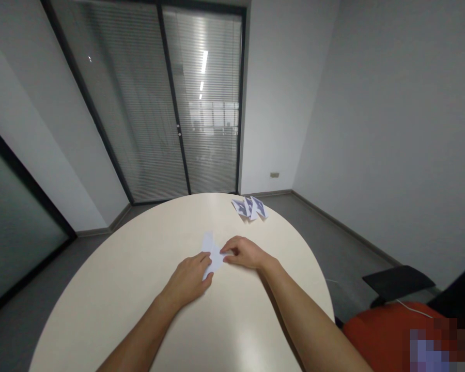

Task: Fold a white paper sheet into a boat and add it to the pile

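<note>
Fingertips of the left hand point(188, 280) rest on white paper point(216, 259), those of the right hand point(248, 252) at its edge, any pinch unclear; table point(132, 289) beneath, printed pieces point(259, 207) beyond. Uneven pressure could crease the paper askew.

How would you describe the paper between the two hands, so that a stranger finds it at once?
Start at the cream table with the rounded edge. Between the left hand and the right hand lies a pale paper. It shows no picture, unlike the printed pieces near the table's far edge.
</note>
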Demonstrator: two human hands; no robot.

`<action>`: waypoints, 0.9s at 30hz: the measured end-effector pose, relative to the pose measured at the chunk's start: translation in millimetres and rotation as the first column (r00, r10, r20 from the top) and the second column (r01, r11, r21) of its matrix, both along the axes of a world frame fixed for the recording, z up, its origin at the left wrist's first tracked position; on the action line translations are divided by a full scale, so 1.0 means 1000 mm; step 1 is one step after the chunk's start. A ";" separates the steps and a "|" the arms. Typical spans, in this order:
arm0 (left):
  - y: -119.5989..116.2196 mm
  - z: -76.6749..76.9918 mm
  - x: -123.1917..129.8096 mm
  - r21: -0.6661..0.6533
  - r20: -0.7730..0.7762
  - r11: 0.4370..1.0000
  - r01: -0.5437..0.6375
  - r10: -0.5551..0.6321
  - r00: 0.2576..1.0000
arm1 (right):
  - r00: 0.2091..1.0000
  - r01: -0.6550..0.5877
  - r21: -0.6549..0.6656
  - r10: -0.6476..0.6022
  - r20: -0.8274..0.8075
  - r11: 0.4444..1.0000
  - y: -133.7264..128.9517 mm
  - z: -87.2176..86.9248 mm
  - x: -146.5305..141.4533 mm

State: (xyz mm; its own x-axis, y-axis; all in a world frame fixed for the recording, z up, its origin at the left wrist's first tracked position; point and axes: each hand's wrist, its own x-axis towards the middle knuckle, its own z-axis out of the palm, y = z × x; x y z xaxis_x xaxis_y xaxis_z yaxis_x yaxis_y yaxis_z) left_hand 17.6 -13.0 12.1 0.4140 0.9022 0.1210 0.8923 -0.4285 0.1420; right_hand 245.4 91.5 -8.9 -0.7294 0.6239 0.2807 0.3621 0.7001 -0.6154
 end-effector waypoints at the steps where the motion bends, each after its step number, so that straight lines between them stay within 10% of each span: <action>1: 0.001 -0.001 -0.001 0.002 0.003 1.000 0.003 -0.003 1.000 | 1.000 0.019 -0.032 -0.020 -0.024 0.999 0.000 -0.001 -0.002; 8: 0.004 -0.008 -0.003 0.028 0.004 0.999 0.024 -0.024 1.000 | 0.909 0.219 -0.265 -0.295 -0.293 0.939 0.007 -0.014 -0.015; 15: 0.010 -0.018 -0.014 0.083 0.033 0.995 0.051 -0.054 0.998 | 0.993 0.117 0.088 -0.119 0.020 0.989 0.001 -0.006 -0.003; 27: 0.019 -0.020 -0.028 0.044 0.130 0.993 0.113 -0.118 0.984 | 0.994 -0.045 0.220 0.022 0.108 0.974 -0.001 0.001 -0.004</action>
State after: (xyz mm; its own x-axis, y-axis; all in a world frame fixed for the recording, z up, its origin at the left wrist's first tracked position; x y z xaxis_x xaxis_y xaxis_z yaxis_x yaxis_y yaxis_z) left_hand -10.6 6.1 -7.5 0.4936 0.8431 0.2133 0.8108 -0.5349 0.2376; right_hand 241.6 90.5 -8.1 -0.7814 0.5294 0.3305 0.3901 0.8277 -0.4034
